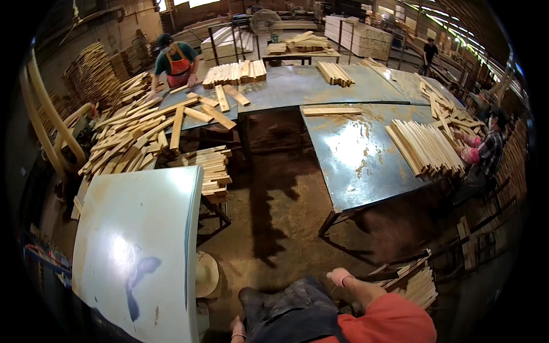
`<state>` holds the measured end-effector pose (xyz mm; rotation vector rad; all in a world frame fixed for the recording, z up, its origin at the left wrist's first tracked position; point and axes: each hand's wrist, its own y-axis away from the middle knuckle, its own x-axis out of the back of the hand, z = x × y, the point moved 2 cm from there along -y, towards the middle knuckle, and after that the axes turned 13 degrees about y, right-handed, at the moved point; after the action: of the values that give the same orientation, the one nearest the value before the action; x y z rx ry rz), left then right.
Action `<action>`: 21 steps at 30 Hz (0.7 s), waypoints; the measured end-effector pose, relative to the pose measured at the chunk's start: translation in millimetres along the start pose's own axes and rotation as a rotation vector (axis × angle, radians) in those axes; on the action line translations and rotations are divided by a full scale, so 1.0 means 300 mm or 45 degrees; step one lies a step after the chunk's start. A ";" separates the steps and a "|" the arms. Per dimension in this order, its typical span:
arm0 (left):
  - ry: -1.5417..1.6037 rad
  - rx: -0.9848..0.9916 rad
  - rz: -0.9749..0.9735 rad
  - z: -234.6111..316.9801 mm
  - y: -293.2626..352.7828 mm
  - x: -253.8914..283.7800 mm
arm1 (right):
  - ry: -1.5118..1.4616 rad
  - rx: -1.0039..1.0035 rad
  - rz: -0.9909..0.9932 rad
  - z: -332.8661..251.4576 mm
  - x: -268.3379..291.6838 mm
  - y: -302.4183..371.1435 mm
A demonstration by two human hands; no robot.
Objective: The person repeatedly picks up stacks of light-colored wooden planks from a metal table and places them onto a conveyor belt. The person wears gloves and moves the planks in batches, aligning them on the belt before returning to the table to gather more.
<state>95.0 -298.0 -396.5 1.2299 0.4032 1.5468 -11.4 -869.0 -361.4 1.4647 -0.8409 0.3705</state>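
Observation:
My right hand (339,276), which looks thinly gloved in pale pink, hangs over the floor right of my dark apron (294,314). Nothing shows in its loosely bent fingers. Beyond it on the right is a low stack of wooden strips (420,288). My left hand (238,328) is at the lower edge, beside the apron and near a pale machine cover (134,246). Its fingers are small and partly hidden, so their closure is unclear. A round, pale stool-like object (206,274) stands between that hand and the cover.
A metal-topped table (360,160) ahead right bears a row of strips (426,148). Another long table (280,91) runs behind it. Loose wooden pieces (131,137) pile up at left. Co-workers stand at far left (177,63), right (489,148) and back right (429,52).

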 end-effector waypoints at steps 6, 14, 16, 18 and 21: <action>0.172 0.080 -0.081 0.446 -0.017 -0.076 | -1.044 -0.593 -0.539 -0.052 -0.152 0.061; -0.938 -0.396 -0.464 0.950 -0.480 -0.351 | -0.976 -0.379 -0.361 0.017 0.281 -0.146; -0.497 0.046 -0.337 1.320 -0.245 -0.391 | -2.038 -0.663 -0.204 0.055 0.339 -0.246; -0.444 -0.304 -0.480 1.444 -0.383 -0.439 | -2.115 -0.681 -0.146 0.051 0.471 -0.327; -0.475 -0.317 -0.381 1.768 -0.402 -0.575 | -1.690 -0.764 -0.082 0.062 0.625 -0.445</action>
<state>590.8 -577.7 -356.0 1.1706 0.1362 1.0505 201.7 -952.1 -329.5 1.0237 -1.7260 -0.9680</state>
